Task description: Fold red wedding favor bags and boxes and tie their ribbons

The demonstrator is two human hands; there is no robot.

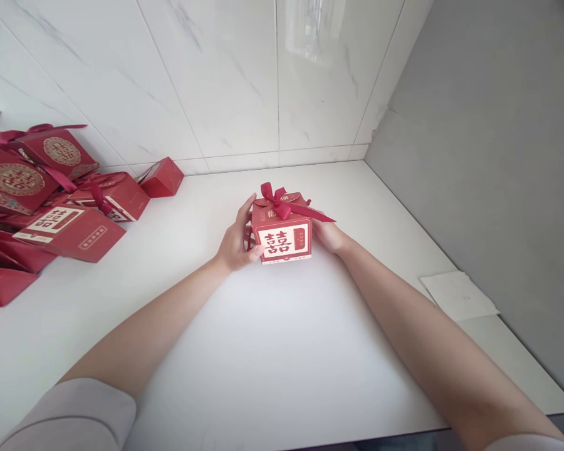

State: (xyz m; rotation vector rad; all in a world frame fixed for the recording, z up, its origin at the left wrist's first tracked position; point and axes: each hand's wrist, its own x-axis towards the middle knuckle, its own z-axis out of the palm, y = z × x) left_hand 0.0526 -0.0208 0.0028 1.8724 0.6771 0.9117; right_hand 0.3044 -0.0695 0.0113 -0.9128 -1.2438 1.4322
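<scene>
A red gift box (286, 241) with a white label of dark red characters faces me at the middle of the white table. Its flap top carries a tied dark red ribbon bow (279, 203), one tail hanging off to the right. My left hand (239, 241) grips the box's left side, thumb at the front lower corner and fingers along the side. At the right side my right hand (329, 235) holds the box too, its fingertips hidden behind it. Whether the box's base touches the table I cannot tell.
Several red gift boxes with ribbons (70, 232) are piled at the left, and a small red box (162, 177) lies by the tiled wall (235, 81). A white paper sheet (459, 295) rests at the right, near a grey wall (489, 156).
</scene>
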